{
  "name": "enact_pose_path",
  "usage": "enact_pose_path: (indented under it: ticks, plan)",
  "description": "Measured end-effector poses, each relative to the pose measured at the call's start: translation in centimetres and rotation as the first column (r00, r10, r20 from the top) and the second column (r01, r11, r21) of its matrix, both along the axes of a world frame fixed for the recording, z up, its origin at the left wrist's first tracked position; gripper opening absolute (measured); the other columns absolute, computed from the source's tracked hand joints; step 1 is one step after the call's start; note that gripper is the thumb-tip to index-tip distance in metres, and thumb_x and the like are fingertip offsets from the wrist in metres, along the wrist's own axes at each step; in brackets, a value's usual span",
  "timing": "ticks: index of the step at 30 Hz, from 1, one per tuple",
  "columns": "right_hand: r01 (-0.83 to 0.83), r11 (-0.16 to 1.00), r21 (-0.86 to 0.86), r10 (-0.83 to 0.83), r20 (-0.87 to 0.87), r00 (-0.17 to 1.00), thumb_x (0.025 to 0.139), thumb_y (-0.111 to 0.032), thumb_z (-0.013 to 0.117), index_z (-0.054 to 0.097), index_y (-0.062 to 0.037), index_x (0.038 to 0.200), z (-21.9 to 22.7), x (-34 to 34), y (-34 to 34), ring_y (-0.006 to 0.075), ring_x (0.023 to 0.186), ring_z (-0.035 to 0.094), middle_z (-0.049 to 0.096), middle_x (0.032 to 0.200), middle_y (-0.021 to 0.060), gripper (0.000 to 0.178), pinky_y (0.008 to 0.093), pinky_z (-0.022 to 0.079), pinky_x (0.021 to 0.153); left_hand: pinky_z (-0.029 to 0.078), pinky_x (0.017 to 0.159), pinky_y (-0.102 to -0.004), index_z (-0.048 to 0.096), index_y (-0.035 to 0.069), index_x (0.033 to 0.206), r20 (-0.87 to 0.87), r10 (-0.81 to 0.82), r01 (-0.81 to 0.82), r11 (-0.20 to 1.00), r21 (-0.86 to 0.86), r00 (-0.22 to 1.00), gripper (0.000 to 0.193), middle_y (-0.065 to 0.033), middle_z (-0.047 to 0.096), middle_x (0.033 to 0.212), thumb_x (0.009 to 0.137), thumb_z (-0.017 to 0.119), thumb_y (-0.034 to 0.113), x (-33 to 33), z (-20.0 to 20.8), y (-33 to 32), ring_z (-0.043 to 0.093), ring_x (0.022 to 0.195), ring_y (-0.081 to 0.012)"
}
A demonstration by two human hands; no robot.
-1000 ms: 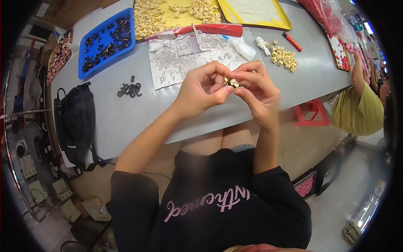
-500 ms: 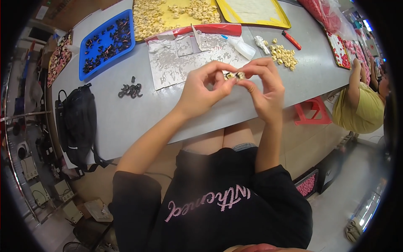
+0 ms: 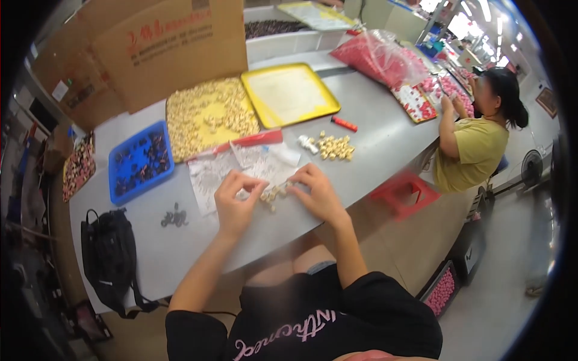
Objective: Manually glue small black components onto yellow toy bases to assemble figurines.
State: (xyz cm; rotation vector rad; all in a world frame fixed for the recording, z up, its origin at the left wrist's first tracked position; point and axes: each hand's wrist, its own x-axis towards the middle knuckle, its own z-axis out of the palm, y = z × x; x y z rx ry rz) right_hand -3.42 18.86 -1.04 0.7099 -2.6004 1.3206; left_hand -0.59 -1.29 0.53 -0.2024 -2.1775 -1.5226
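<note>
Several cream pieces (image 3: 271,195) by near edge of paper (image 3: 202,188), midway between left hand (image 3: 235,197) and right hand (image 3: 317,194); long axis blurred; cannot tell if grips clamp.

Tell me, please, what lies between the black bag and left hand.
The head view shows small black pieces, then white paper, between the black bag and left hand.

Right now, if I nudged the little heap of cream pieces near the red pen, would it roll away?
The heap of cream pieces would probably scatter, since they lie loose on the shiny table. They look blocky, so they'd likely slide more than roll. Each is probably light, being small.
</note>
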Motion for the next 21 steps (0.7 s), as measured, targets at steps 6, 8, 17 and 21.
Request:
enact_pose_path:
  ticks: [6,8,17,21]
  plan:
    - [0.102,0.981,-0.167,-0.095,0.047,0.994,0.083,-0.008,0.066,0.063,-0.0036,0.096,-0.3,0.2,-0.1,0.0248,0.077,0.061,0.057,0.093,0.0120,0.015,0.0330,0.049,0.070,0.044,0.071,-0.0294,0.054,0.001,0.076,-0.094,0.080,-0.070,0.992,0.108,0.992,0.013,-0.0073,0.051,0.080,0.076,0.067,0.001,-1.0,-1.3,-0.1,0.054,0.075,-0.0190]
    - [0.111,0.974,-0.199,-0.109,0.022,0.994,0.083,-0.006,0.065,0.064,-0.0029,0.097,-0.3,0.1,-0.1,0.0191,0.073,0.058,0.056,0.091,0.0096,0.015,0.0286,0.047,0.066,0.044,0.072,-0.0297,0.051,0.001,0.077,-0.095,0.061,-0.052,0.994,0.093,0.994,0.014,-0.0086,0.050,0.084,0.077,0.064,0.000,-1.3,-1.8,-0.4,0.054,0.076,-0.0199]
    - [0.147,0.966,-0.212,-0.153,-0.010,0.988,0.085,-0.003,0.062,0.064,-0.0019,0.098,-1.0,-0.5,0.4,0.0112,0.064,0.052,0.054,0.085,0.0067,0.014,0.0233,0.043,0.059,0.044,0.074,-0.0247,0.046,0.002,0.075,-0.095,0.011,0.010,0.976,0.217,0.995,0.018,-0.0068,0.049,0.089,0.080,0.061,-0.005,-1.4,-1.6,-0.1,0.052,0.082,-0.0145]
    - [0.136,0.966,-0.220,-0.143,-0.015,0.990,0.085,-0.003,0.061,0.065,-0.0020,0.097,-1.2,-0.6,0.4,0.0109,0.064,0.052,0.054,0.084,0.0063,0.013,0.0233,0.043,0.059,0.043,0.071,-0.0232,0.044,0.002,0.076,-0.116,0.060,-0.035,0.977,0.211,0.991,0.017,-0.0050,0.044,0.085,0.080,0.058,-0.007,-1.8,-1.9,-0.3,0.048,0.076,-0.0126]
